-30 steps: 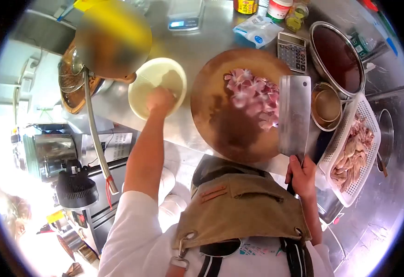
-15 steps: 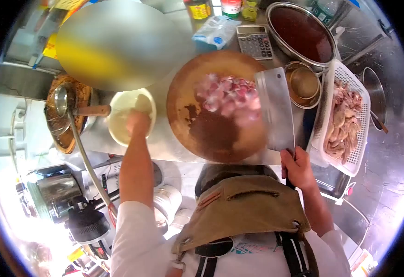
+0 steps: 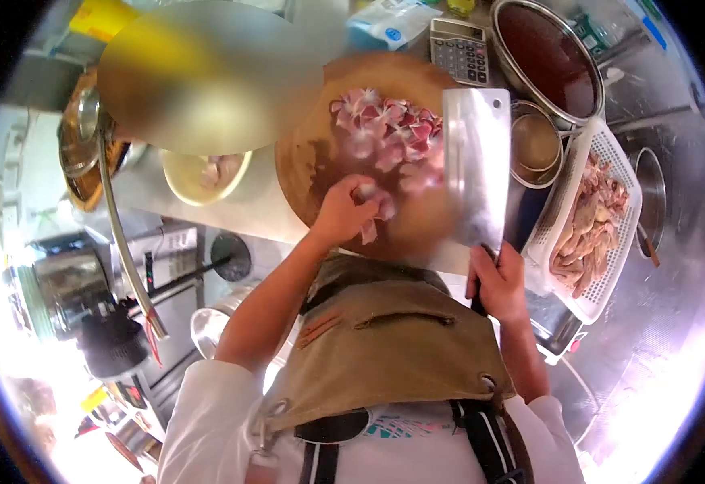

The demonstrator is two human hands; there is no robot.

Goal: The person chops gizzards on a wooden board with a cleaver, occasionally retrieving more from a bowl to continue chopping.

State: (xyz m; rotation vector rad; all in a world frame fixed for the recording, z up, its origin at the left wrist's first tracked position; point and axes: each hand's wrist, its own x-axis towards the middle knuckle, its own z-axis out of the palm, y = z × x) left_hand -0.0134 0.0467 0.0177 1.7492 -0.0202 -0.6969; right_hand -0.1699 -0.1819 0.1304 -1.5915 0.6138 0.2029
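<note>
Two hands busy here: the left hand is closed around a few of the chopped meat pieces at the near edge of the round wooden chopping block, while the right hand grips the cleaver, whose blade lies along the pile's right side, probably to wall it in.

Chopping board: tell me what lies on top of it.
Pink chopped meat in a heap, the left hand gripping a few pieces, and the cleaver held by the right hand. The chopping board under blade and hand is hidden.
</note>
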